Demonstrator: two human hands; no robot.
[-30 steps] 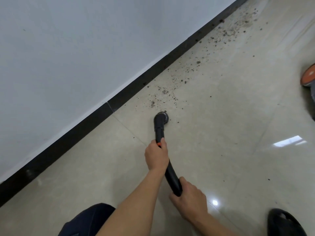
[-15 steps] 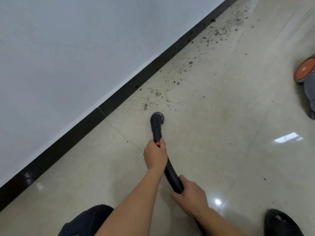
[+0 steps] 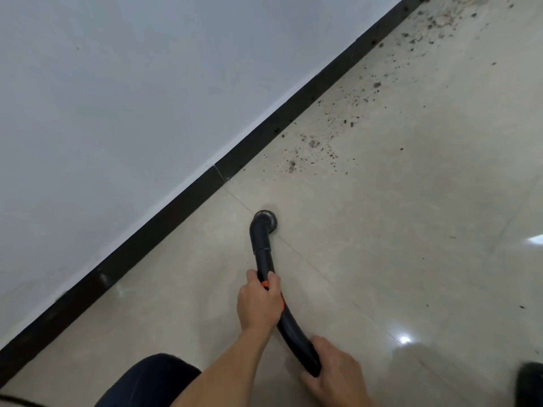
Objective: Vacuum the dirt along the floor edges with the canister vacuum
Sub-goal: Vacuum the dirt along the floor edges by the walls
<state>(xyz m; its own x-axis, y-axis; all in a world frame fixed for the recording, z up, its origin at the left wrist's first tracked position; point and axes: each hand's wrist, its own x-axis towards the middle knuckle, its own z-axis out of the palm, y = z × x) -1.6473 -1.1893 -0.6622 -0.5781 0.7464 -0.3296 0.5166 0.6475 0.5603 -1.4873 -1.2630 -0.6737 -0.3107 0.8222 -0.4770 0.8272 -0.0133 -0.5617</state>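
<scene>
A black curved vacuum wand with a round nozzle rests tip-down on the beige tiled floor. My left hand grips the wand by its orange collar. Lower down, my right hand holds the wand's rear end. Dark dirt crumbs lie scattered along the black baseboard, ahead of the nozzle and up toward the top right. The nozzle sits a short way back from the nearest crumbs. The canister is out of frame.
A white wall rises above the baseboard on the left. My dark trouser knee shows at the bottom, and a dark shoe at the bottom right corner. Glossy floor tiles spread to the right.
The nozzle has drawn back from the dirt patch, which now lies farther ahead. The orange and grey canister at the right edge has left the frame.
</scene>
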